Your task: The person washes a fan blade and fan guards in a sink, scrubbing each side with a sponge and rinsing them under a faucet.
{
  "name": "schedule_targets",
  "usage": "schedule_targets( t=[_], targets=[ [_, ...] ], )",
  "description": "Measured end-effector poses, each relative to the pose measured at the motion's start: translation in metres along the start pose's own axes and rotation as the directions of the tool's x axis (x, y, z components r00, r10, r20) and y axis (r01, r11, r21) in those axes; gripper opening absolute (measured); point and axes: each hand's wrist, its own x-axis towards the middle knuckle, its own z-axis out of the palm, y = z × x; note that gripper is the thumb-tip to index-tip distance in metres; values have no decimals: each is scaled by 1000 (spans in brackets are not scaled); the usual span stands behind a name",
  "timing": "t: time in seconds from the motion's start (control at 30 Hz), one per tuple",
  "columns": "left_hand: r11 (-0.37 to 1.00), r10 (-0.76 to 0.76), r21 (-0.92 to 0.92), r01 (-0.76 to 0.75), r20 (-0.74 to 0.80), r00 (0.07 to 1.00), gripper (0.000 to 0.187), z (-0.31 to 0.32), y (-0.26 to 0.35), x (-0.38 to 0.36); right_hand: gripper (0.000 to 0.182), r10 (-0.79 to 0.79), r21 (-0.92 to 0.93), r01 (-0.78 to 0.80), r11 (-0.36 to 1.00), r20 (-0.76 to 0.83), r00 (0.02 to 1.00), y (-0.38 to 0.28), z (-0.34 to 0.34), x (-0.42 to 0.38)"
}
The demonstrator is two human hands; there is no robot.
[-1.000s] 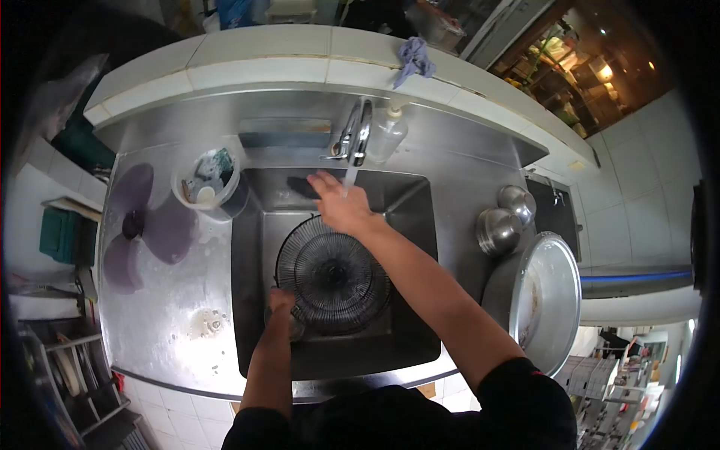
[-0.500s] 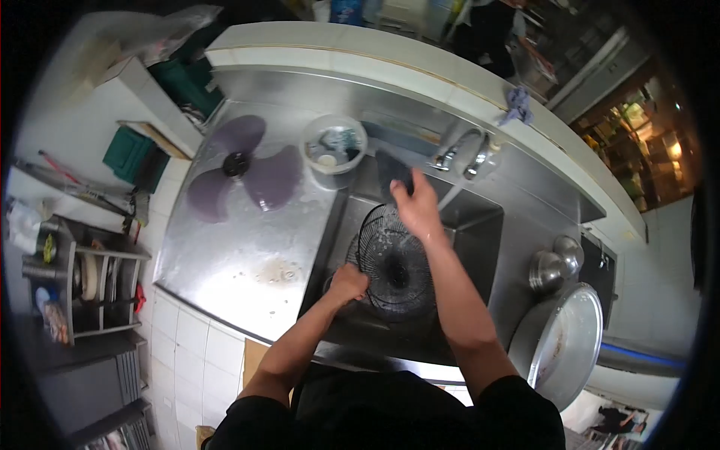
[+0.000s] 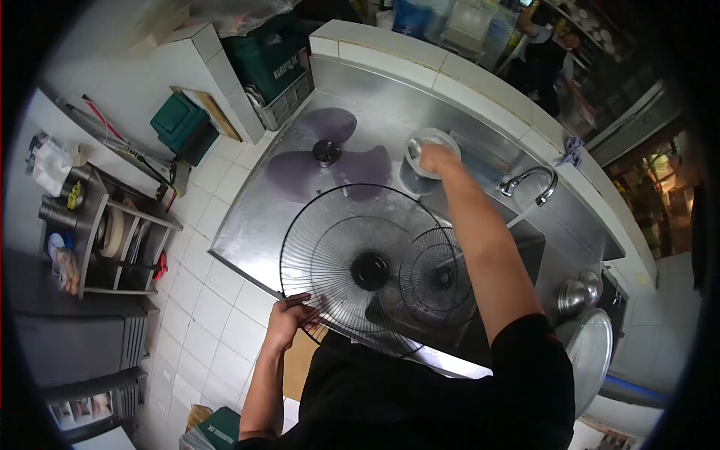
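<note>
My left hand (image 3: 289,322) grips the rim of a large black wire fan grille (image 3: 370,271), held up over the counter edge and the sink. A second, smaller-looking fan grille (image 3: 439,279) lies in the metal sink (image 3: 531,251) and shows through the wires. My right hand (image 3: 439,159) reaches into a clear plastic tub (image 3: 417,181), its fingers curled; what they hold is hidden. Purple translucent fan blades (image 3: 367,171) with a black hub lie on the steel counter, left of the tub.
Water runs from the curved faucet (image 3: 534,184) into the sink. Metal bowls (image 3: 574,296) and a large basin (image 3: 594,352) stand right of it. A purple cloth (image 3: 571,150) lies on the tiled ledge. Beyond the ledge, a person (image 3: 541,64) stands. A shelf rack (image 3: 124,240) stands left.
My left hand has raised the large grille out of the sink, leftward and nearer. My right hand has moved from a dark flat item by the sink into the tub. The view has shifted left.
</note>
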Motion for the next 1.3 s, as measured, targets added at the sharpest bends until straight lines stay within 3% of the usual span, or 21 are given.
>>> schedule_targets(
  t=[0.07,0.13,0.17,0.2,0.3,0.4,0.43,0.5,0.57,0.6,0.67,0.7,0.77,0.83,0.9,0.97,1.07,1.17,1.23,1.3],
  targets=[
    [1000,14,-20,-13,16,1000,54,-26,-9,8,49,39,21,-38,999,-22,999,6,-7,-7],
    [999,29,-25,-28,32,999,59,-37,-16,12,51,84,273,-41,961,-146,986,12,-26,-25],
    [989,49,-138,-45,25,998,60,-40,-29,21,52,183,342,-103,934,-211,960,4,-47,-56],
    [991,31,-128,-28,25,999,59,-40,-32,27,53,278,409,-151,900,-270,922,-17,-63,-99],
    [993,-20,-119,17,-17,1000,58,-39,-39,46,54,352,606,-62,793,-373,858,-66,-32,-171],
    [996,-12,-92,11,-6,1000,65,-37,-43,58,53,165,623,75,779,-319,933,-134,52,-202],
    [997,3,-78,-2,9,1000,67,-35,-43,60,57,176,635,12,772,-232,957,-159,64,-213],
    [997,5,-81,-2,40,999,68,-32,-44,67,60,21,508,89,857,-206,978,-201,106,-223],
    [996,7,-86,-1,63,998,70,-28,-43,67,66,-242,118,325,938,-446,862,-230,145,-240],
    [994,4,-105,0,37,999,70,-25,-42,67,66,-235,118,320,940,-455,859,-227,150,-237],
    [990,-7,-140,9,15,1000,73,-22,-43,65,62,-456,37,541,840,-493,741,-216,149,-237],
    [990,0,-139,2,18,1000,73,-18,-45,66,62,-455,32,540,841,-498,738,-203,146,-229],
    [985,-11,-173,13,9,1000,74,-9,-49,57,58,-137,231,233,945,-369,919,-172,124,-215],
    [990,-13,-138,16,27,1000,74,1,-53,46,59,-46,339,161,927,-323,945,-185,115,-223],
    [991,-3,-132,1,-9,1000,73,16,-55,44,66,-246,482,269,834,-111,963,-213,117,-245],
    [986,23,-167,-27,-21,999,72,23,-60,36,71,-522,198,575,794,-263,812,-230,158,-266],
    [970,39,-235,-62,-101,994,65,28,-69,25,69,-622,338,647,683,-194,758,-192,147,-284],
    [950,-6,-311,-23,-94,996,58,26,-85,31,66,-607,292,652,699,-239,758,-154,153,-283],
    [968,-66,-243,60,-17,998,41,12,-84,39,62,-593,319,632,706,-220,774,-154,155,-287],
    [952,-42,-299,65,82,996,43,-24,-93,77,64,-555,350,605,715,-240,796,-161,159,-290]
  ],
)
